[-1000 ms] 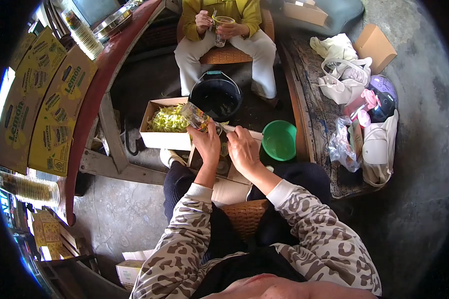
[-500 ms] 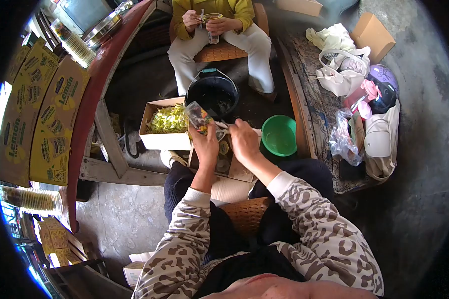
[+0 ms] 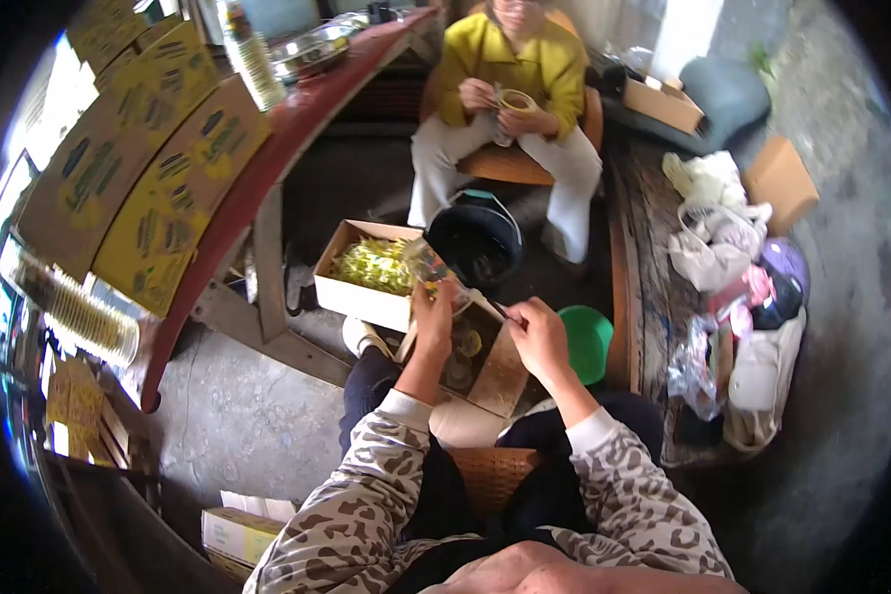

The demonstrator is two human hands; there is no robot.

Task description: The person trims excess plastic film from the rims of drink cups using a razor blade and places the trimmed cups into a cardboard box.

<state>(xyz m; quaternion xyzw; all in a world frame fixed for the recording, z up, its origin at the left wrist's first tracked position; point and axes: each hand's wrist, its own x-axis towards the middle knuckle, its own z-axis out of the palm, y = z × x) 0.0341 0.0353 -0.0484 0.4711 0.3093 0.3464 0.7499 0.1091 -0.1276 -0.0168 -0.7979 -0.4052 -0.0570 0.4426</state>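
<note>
My left hand (image 3: 434,315) is closed round a clear plastic cup (image 3: 426,265) with a coloured print, tilted beside a cardboard box. In my right hand (image 3: 540,337) is a thin tool (image 3: 495,305) with a dark handle; its pale tip points toward the cup, and its exact kind is too small to tell. Below both hands an open cardboard box (image 3: 500,381) holds round, clear-looking items. Left of the cup, another carton (image 3: 361,302) is filled with yellow-green shreds. A black bucket (image 3: 510,233) stands just beyond, and a green basin (image 3: 589,346) sits right of my right hand.
A seated person (image 3: 515,59) opposite holds another cup (image 3: 513,99). To the left, a red-edged table (image 3: 193,282) carries lemon-printed cartons (image 3: 168,213) and stacked clear cups (image 3: 94,322). Bags (image 3: 752,381) and a purple helmet (image 3: 785,265) lie on the bench at right.
My view has tilted up, showing more of the person opposite. My right hand and its tool have drawn away from the cup to the right; the left hand still holds the cup.
</note>
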